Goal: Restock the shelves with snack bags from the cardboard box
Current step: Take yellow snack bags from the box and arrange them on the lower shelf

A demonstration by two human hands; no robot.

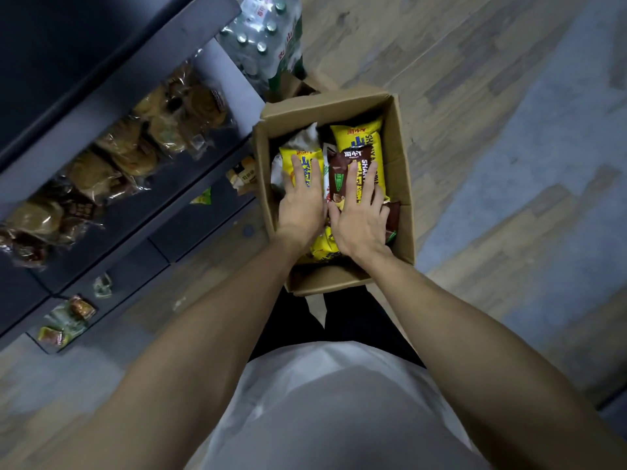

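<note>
Wood-look floor (pixel 475 79) all around, with a dark shelf unit (pixel 118 106) off to the left of the left fingers, already holding clear packs of baked goods (pixel 135 144), and a shrink-wrapped case of bottles (pixel 264 32) well beyond both sets of fingertips. Cardboard box (pixel 402 184) sits open on the floor right under the hands. Left hand (pixel 300 201) lies flat with straight fingers on a yellow snack bag (pixel 302 157), not curled round anything that I can see; right hand (pixel 361 218) is the same deal, fingers spread and resting across a brown snack bag (pixel 342 167), with a taller yellow bag (pixel 359 137) just past its fingertips. So both hands are open, pressing on top of the pile, nothing actually gripped yet. If it were me I'd slide the fingers under the bag edges and pinch the seams instead of squashing the middle, since these look puffy and crinkly and would probably slip or crush, and take one per hand so they go onto the shelf face-out. Hard to tell how deep the pile goes, the palms hide whatever's under them, the print is too blurry to read properly, and the lower shelf items off to the left are just tiny smudges
</note>
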